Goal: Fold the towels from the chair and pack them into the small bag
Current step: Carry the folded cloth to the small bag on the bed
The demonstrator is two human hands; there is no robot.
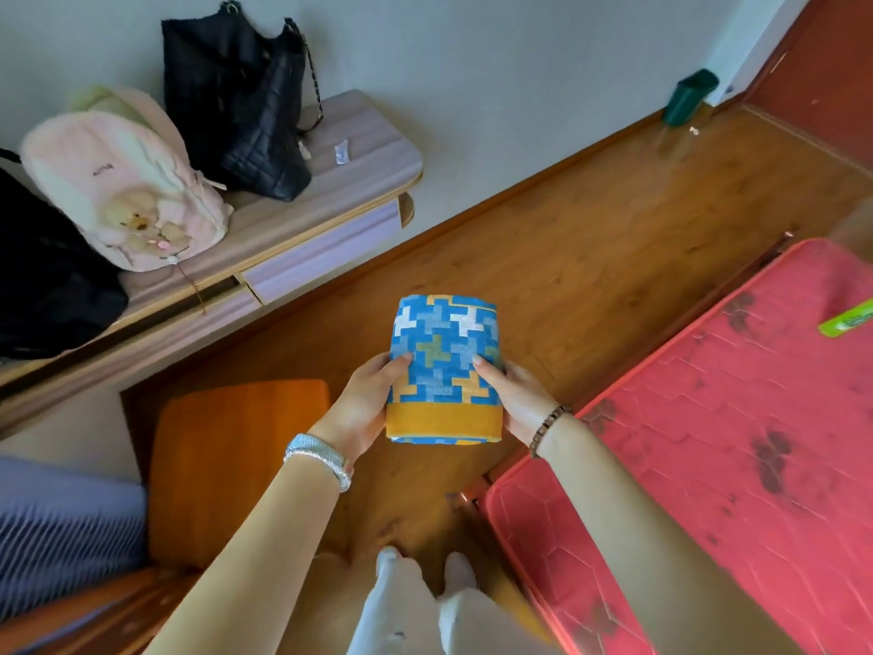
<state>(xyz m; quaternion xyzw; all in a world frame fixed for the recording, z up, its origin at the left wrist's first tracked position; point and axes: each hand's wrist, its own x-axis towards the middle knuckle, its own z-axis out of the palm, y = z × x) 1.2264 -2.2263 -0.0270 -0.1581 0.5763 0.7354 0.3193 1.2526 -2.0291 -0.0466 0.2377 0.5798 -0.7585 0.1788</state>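
Wooden floor (590, 219) spreads beneath everything. Far up and left of the grips, a pink backpack (123, 191) and a black quilted bag (236, 101) stand on a lavender tabletop (373, 148) by the wall. Just left of and below the left grip (363, 408) sits the orange chair (236, 465). That grip clasps the left edge of the folded towel (444, 361), thumb on top. The towel, blue-patterned with an orange band, is held in the air between both grips. The right grip (515, 404) clasps its right edge likewise. Right of it lies a red mattress (708, 442); far up-right stands a green bin (689, 96).
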